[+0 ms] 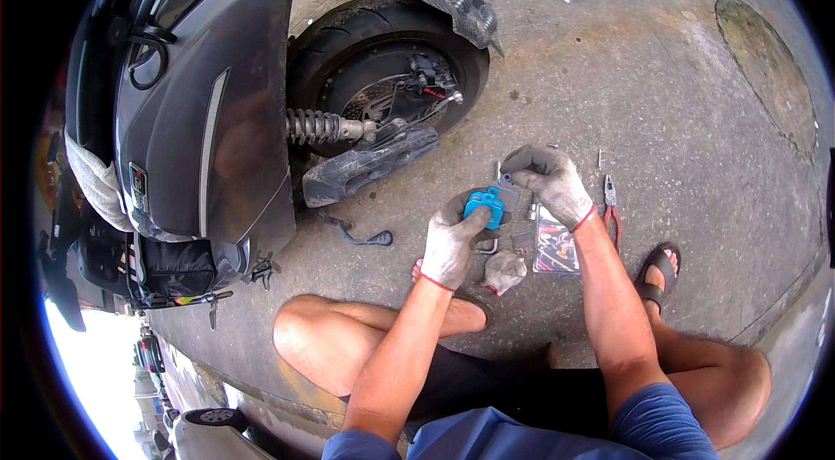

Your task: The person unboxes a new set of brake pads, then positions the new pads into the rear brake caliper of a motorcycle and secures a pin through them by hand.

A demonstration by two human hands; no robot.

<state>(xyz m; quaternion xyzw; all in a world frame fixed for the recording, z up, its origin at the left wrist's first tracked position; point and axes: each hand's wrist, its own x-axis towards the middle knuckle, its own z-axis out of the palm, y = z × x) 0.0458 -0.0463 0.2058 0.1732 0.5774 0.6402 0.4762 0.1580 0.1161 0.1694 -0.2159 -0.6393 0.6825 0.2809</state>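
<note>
My left hand (pixel 450 241), in a grey-and-white work glove, grips a pair of bright blue brake pads (pixel 484 209) between thumb and fingers. Just to the right, my right hand (pixel 551 183), gloved the same way, has its thumb and forefinger pinched close to the pads' upper tabs. A short metal pin (pixel 497 170) stands at those fingertips. Whether the pin passes through a tab hole I cannot tell. A thin greyish plate (pixel 508 196) shows between the hands, beside the blue pads; what holds it is hidden.
Ahead to the left stands a dark scooter (pixel 248 103) with its rear wheel (pixel 474 69) and shock absorber (pixel 317 126) exposed. On the concrete lie red-handled pliers (pixel 612 208), a printed card package (pixel 555 243), a crumpled glove (pixel 504 272), a loose pin (pixel 600 158) and a black lever-like part (pixel 365 238).
</note>
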